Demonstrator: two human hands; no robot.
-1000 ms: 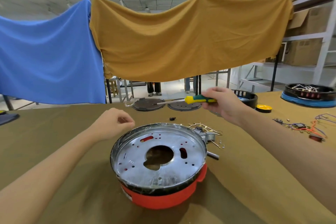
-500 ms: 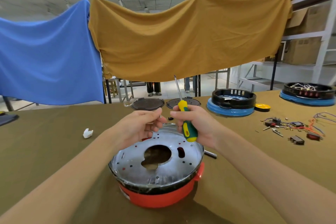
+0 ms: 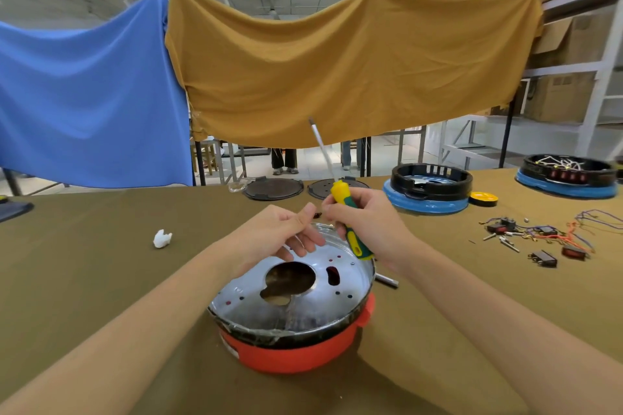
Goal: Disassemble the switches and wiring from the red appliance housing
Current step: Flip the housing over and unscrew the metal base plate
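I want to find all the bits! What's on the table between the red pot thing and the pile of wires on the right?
Only a short silver metal rod beside the red housing; up to the wire pile the table cloth is bare, in the head view.

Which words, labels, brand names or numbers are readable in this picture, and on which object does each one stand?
None can be read.
The red housing has a small pale label at its lower left: too blurred to read.
The cardboard boxes on the shelves: no legible print.
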